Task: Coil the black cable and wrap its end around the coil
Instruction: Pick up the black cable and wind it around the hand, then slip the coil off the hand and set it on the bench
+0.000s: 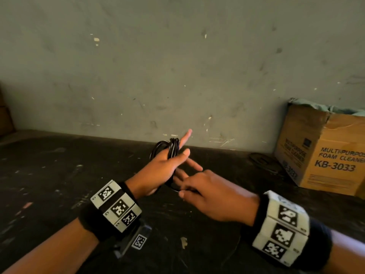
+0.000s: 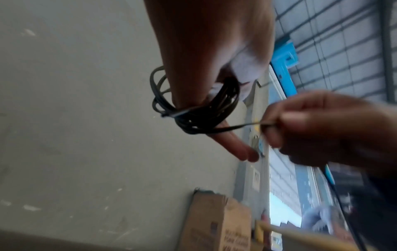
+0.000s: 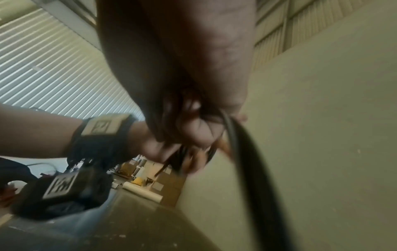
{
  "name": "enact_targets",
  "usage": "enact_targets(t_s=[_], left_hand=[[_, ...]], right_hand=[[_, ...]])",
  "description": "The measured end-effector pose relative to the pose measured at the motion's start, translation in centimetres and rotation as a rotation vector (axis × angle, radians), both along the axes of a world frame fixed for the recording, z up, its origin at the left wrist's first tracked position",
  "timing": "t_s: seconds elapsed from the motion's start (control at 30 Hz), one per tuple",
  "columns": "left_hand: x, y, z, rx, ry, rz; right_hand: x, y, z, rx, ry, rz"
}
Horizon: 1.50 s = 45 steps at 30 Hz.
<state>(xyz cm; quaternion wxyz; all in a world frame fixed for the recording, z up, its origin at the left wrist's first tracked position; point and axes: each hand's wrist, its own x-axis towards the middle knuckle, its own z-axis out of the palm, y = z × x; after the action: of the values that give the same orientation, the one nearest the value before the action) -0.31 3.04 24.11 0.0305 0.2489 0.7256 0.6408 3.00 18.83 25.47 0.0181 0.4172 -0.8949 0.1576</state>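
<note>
The black cable (image 1: 173,148) is wound in several loops round the straight fingers of my left hand (image 1: 162,171), held above the dark worktop. In the left wrist view the coil (image 2: 199,115) circles the fingers of the left hand (image 2: 206,42), and the thumb presses it against them. A loose end (image 2: 242,126) runs off to the right, taut, into my right hand (image 2: 322,129). The right hand (image 1: 209,194) sits just right of and below the left and pinches that end. In the right wrist view the cable (image 3: 251,161) leaves the curled fingers of the right hand (image 3: 182,68).
A cardboard box (image 1: 324,155) marked foam cleaner stands at the back right against the grey wall (image 1: 177,66). A dark flat disc (image 1: 262,161) lies beside it. The worktop (image 1: 59,175) is dark and scuffed. A small tagged block (image 1: 139,241) lies under my left wrist.
</note>
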Motion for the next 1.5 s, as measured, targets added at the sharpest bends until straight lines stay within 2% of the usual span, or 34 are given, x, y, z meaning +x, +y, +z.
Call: enact_targets(t_s=[0.1,0.23,0.33,0.4,0.5,0.67,0.77,0.83,0.93,1.1,1.23,1.43,1.5], left_hand=[[0.8,-0.3,-1.2,-0.089,-0.083,-0.101],[1.7,0.0,-1.9,-0.164,-0.176,-0.226],[2.2,0.4,-2.0,-0.091,-0.253,-0.372],[2.4,0.3,-1.7,-0.037,-0.229,-0.462],[3.1,0.1,-1.0,0.054,-0.171,-0.522],[3.3,0.1,0.1,0.337,-0.220,-0.572],[3.0,-0.1,0.8,0.450,-0.186,-0.585],[2.7,-0.1,0.9,0.516,-0.171,-0.584],[1.9,-0.1,0.7,0.628,-0.170,-0.559],[1.0,-0.6,0.2,0.691,-0.198,-0.546],[0.6,-1.2,-0.2,0.673,-0.193,-0.533],[0.1,-1.9,-0.4,0.706,-0.246,-0.636],[0.2,-2.0,-0.5,0.715,-0.235,-0.615]], right_hand=[[0.2,0.9,2.9,0.058,-0.018,0.062],[-0.4,1.8,6.4,0.095,0.085,0.096],[-1.5,2.5,8.5,0.046,0.169,0.122],[-2.6,3.1,8.7,-0.014,0.194,0.114],[-4.1,3.7,7.2,-0.213,0.108,0.100],[-4.6,3.3,2.9,-0.617,-0.100,0.120],[-3.9,1.7,0.5,-0.922,-0.179,0.038],[-3.1,0.5,-0.3,-1.043,-0.248,-0.030],[-2.0,-1.4,-1.1,-1.145,-0.309,-0.025],[-2.1,-3.8,-2.2,-1.199,-0.291,-0.123],[-2.5,-4.2,-2.6,-1.136,-0.312,-0.079],[-2.5,-4.2,-2.7,-1.061,-0.513,-0.054],[-2.7,-4.4,-2.7,-1.083,-0.520,-0.088]])
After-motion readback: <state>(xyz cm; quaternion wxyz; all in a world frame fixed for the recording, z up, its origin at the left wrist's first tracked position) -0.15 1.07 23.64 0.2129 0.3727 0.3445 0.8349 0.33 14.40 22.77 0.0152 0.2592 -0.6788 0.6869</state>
